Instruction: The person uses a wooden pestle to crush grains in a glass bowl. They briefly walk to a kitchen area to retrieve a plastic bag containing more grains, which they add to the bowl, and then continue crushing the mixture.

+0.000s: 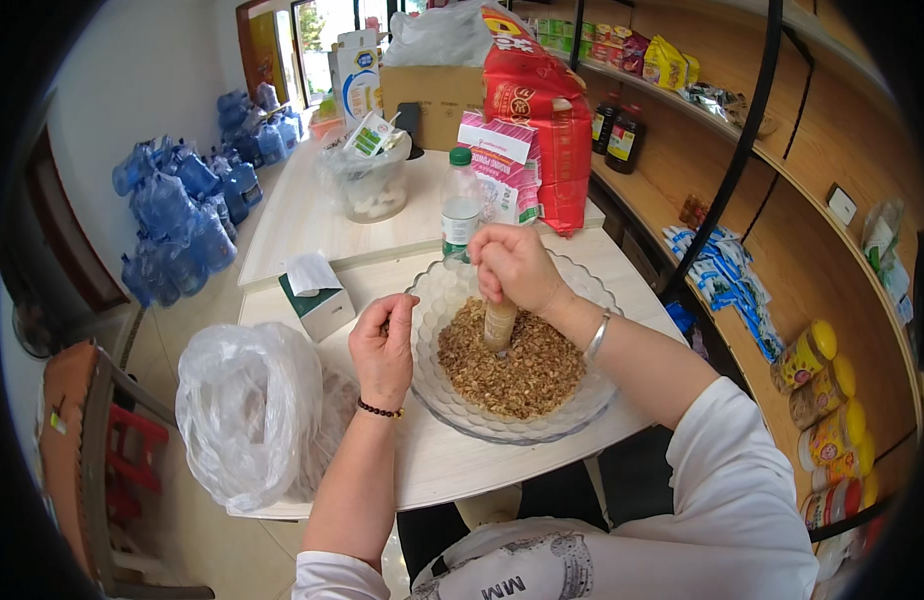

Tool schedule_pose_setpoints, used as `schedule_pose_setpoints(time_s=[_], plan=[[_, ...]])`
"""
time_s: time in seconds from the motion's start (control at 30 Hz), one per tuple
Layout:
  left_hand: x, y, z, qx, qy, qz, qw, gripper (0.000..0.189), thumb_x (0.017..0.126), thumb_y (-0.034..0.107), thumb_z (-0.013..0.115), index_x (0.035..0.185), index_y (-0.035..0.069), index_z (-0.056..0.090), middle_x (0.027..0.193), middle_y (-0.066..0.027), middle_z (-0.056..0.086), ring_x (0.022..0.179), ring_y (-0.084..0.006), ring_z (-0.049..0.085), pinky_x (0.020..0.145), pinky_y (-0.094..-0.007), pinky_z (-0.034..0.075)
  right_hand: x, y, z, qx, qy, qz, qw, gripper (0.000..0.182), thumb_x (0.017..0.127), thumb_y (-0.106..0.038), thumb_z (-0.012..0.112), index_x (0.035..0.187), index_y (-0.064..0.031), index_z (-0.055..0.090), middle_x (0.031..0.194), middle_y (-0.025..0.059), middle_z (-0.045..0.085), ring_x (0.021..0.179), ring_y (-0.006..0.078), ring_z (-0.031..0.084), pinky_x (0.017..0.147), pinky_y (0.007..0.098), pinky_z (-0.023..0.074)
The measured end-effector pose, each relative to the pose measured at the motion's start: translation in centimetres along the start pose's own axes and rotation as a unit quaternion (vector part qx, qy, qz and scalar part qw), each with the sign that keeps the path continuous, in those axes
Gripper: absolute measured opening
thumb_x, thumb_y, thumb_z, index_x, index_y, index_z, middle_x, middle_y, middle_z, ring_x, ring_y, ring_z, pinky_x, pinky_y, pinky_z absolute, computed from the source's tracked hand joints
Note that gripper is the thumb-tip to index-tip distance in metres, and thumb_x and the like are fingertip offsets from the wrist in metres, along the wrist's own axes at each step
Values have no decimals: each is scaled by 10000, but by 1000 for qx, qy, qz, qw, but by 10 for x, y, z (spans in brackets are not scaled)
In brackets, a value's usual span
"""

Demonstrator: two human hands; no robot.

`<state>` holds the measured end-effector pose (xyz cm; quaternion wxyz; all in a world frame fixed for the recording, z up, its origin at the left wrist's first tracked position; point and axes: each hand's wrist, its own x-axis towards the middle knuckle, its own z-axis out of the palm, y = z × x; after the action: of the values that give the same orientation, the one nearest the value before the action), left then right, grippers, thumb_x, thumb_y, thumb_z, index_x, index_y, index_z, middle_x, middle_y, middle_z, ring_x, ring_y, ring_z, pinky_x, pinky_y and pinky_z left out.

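My right hand [513, 268] is closed around the top of a short, crumb-coated cylinder [499, 324], which stands nearly upright. Its lower end presses into coarse brown crushed bits [462, 375], perhaps nuts, heaped in a wide scalloped clear bowl [439, 416]. At the bowl's left rim, my left hand [382, 345] is curled into a fist with the thumb on top. A small brown patch shows inside that fist, seemingly some of the same bits. Left of this hand sits an open clear plastic bag [244, 420]; its contents are blurred by the film.
Behind the bowl stand a green-capped plastic bottle [460, 202], a washing powder packet [499, 165] and a large red bag [544, 135]. A tissue box [318, 300] and a lined clear bin [368, 184] are farther left. Shelves [814, 225] with jars line the right side.
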<state>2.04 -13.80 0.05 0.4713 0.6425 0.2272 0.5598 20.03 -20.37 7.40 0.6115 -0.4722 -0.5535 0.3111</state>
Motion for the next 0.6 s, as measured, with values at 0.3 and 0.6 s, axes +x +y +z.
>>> schedule_pose_setpoints(time_s=[0.3, 0.6], plan=[[1, 0, -1, -8, -6, 5, 1000, 176, 899, 168, 583, 880, 2, 637, 793, 10, 628, 653, -39, 458, 584, -181, 384, 8, -21, 1, -43, -8, -16, 999, 177, 836, -66, 433, 705, -3, 533, 482, 11, 475, 372, 73, 444, 358, 231, 358], [-1, 0, 0, 6, 2, 9, 1000, 175, 896, 171, 589, 879, 5, 641, 762, 13, 611, 648, -39, 458, 585, -179, 384, 2, -18, 9, -47, -16, 18, 999, 154, 828, -50, 431, 715, 7, 520, 492, 15, 477, 373, 74, 440, 357, 224, 353]])
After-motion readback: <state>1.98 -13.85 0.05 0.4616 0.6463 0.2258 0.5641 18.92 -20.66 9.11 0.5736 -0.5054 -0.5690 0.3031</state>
